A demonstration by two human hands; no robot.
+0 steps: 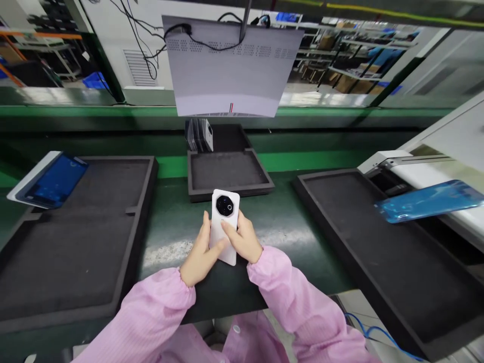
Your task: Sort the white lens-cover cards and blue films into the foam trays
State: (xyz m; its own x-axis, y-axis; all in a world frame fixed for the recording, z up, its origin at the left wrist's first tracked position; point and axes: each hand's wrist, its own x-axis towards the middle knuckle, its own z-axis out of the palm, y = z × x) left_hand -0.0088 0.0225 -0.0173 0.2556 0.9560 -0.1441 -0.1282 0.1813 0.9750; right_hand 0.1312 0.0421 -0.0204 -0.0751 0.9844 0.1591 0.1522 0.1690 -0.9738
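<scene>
A white phone (224, 214) with a round black camera ring is held back-side up over the green bench, in the middle of the head view. My left hand (200, 254) grips its left edge and lower part, thumb laid across the back. My right hand (244, 241) holds the right edge, fingers wrapped round it. Both arms wear pink sleeves.
A small black foam tray (227, 174) lies just beyond the phone, with a stack of phones (199, 135) behind it. Large black foam trays lie at left (75, 237) and right (378, 262). Blue-filmed parts rest at far left (53, 179) and right (427, 201). A grey panel (230, 65) hangs above.
</scene>
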